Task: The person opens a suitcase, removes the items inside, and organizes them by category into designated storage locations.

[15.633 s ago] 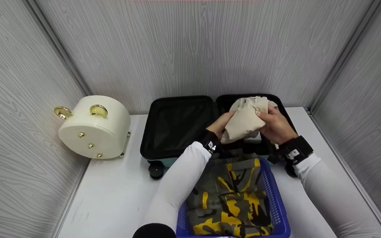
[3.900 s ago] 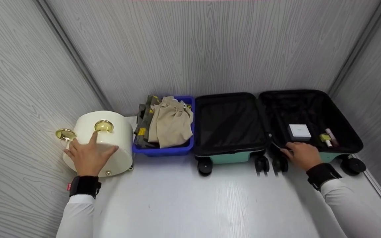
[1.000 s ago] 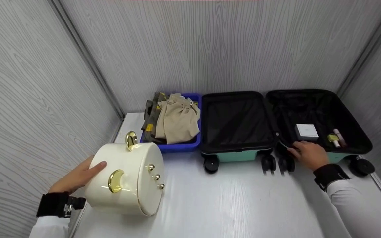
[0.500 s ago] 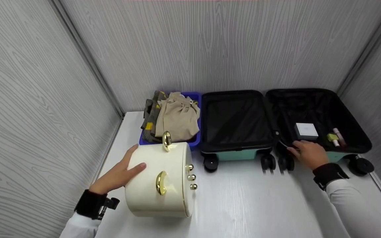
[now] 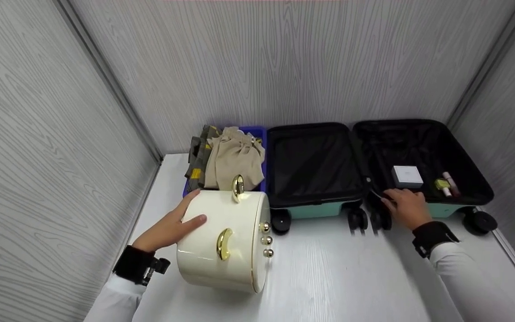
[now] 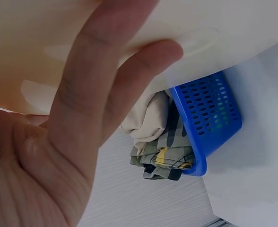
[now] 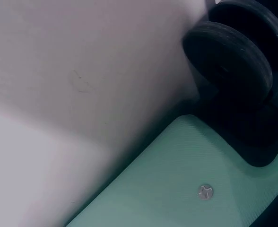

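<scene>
In the head view my left hand (image 5: pixel 168 228) rests against the left end of a cream drum-shaped case (image 5: pixel 221 277), thumb along its curved top. Gold loop handles and gold knobs mark the case, and the knobs face right. The left wrist view shows my fingers (image 6: pixel 82 80) spread nearly straight against the smooth cream surface. My right hand (image 5: pixel 407 208) grips the near rim of an open suitcase (image 5: pixel 313 210) beside its middle join, fingers curled over the edge. The right wrist view holds only the suitcase's green shell (image 7: pixel 177 175) and a black wheel (image 7: pixel 229 61).
A blue basket (image 6: pixel 214 109) with folded beige and camouflage clothes (image 5: pixel 235 158) stands behind the case, partly hidden by it. In the suitcase's right half lie a white box (image 5: pixel 407 175), a yellow-green item (image 5: pixel 441 184) and a pink tube (image 5: pixel 450 181). Grey walls enclose the table.
My left hand has shifted the cream case rightward along the table, up to the front of the basket. Earlier the case stood at the far left, knobs toward me. The right hand stays at the rim.
</scene>
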Demonstrator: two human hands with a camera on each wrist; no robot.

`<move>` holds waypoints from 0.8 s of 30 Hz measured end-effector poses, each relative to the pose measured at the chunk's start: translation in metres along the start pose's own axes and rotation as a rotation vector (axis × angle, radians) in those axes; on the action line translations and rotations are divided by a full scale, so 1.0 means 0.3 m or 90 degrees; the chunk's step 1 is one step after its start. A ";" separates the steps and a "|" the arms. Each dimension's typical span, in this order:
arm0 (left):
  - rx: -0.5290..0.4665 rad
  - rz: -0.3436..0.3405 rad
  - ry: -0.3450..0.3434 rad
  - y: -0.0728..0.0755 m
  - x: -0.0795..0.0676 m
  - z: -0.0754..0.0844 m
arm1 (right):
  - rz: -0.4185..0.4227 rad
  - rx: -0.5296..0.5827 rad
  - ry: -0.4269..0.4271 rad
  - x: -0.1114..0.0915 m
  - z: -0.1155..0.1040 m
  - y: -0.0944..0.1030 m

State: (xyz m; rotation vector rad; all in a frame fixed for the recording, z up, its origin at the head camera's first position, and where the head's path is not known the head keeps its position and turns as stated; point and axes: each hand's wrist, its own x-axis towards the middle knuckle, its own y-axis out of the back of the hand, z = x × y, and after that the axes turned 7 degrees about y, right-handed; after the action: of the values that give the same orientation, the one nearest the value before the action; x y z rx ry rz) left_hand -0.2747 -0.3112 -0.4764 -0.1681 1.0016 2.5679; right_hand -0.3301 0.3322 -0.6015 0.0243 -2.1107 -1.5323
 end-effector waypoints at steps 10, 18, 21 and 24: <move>-0.018 -0.009 -0.004 -0.046 -0.036 0.034 | 0.023 0.051 0.009 0.006 -0.013 -0.010; -0.022 -0.016 -0.048 -0.172 -0.022 0.133 | 0.043 0.043 0.061 0.009 0.017 -0.020; -0.025 -0.017 -0.054 -0.220 -0.010 0.177 | 0.054 0.040 0.085 0.009 0.022 -0.030; -0.030 -0.010 -0.057 -0.268 0.007 0.221 | 0.077 0.030 0.105 0.008 0.032 -0.040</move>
State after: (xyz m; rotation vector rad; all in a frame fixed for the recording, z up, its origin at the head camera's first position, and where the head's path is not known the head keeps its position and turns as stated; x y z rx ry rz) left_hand -0.2437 -0.2118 -0.4783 -0.0726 0.9030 2.5614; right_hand -0.3395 0.3356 -0.6132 0.0389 -1.9806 -1.3629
